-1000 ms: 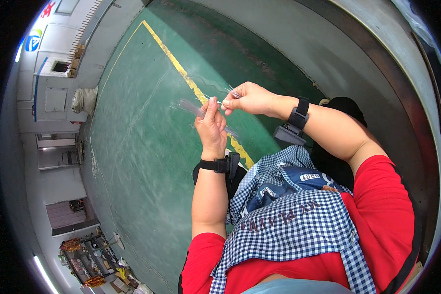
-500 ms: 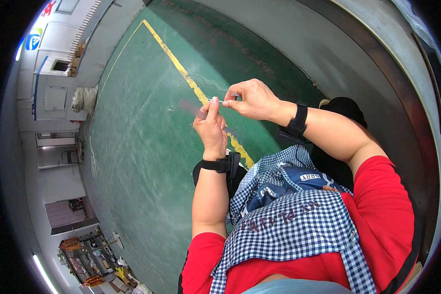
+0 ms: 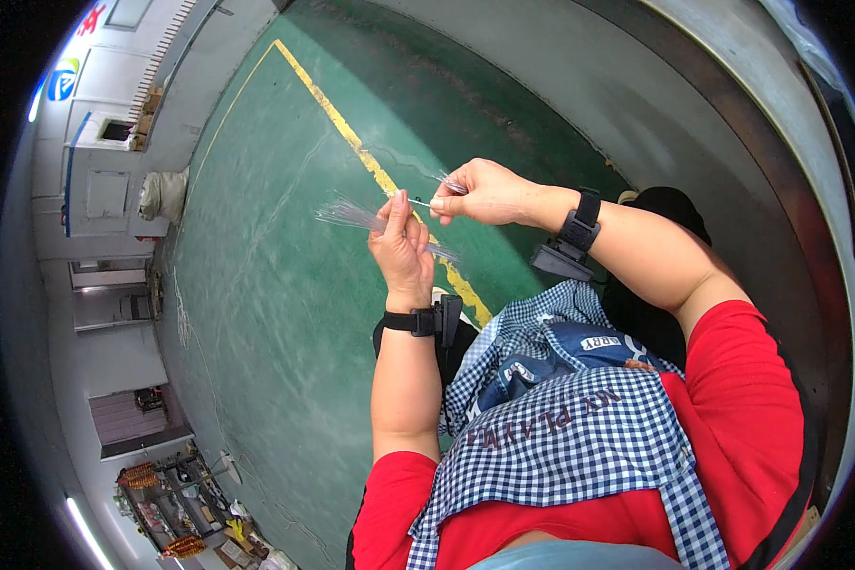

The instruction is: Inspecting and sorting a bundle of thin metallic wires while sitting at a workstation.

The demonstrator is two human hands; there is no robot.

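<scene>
My left hand (image 3: 404,255) is closed around a bundle of thin, clear or silvery strands (image 3: 348,214). Their fanned-out ends point left, and the other ends come out below the fingers on the right. Close by, the thumb and fingers of my right hand (image 3: 494,198) pinch a thin pale strand (image 3: 421,202) that reaches across to my left thumb and fingertip. Under its curled fingers the same hand also keeps a smaller bunch of strands (image 3: 454,183). Whether the strands are wire or plastic I cannot tell. Both hands are raised in front of me, above the floor.
Below is a green floor (image 3: 266,256) with a yellow painted line (image 3: 331,112). A grey wall (image 3: 598,76) runs along the right. Farther left are a white sack (image 3: 164,195), thin cables on the floor, and a shelf (image 3: 171,503) with assorted goods.
My left hand has shifted slightly left, and its bundle shows more sharply. The ends of the bunch in my right hand now stick out above its fingers. The right wrist has turned a little.
</scene>
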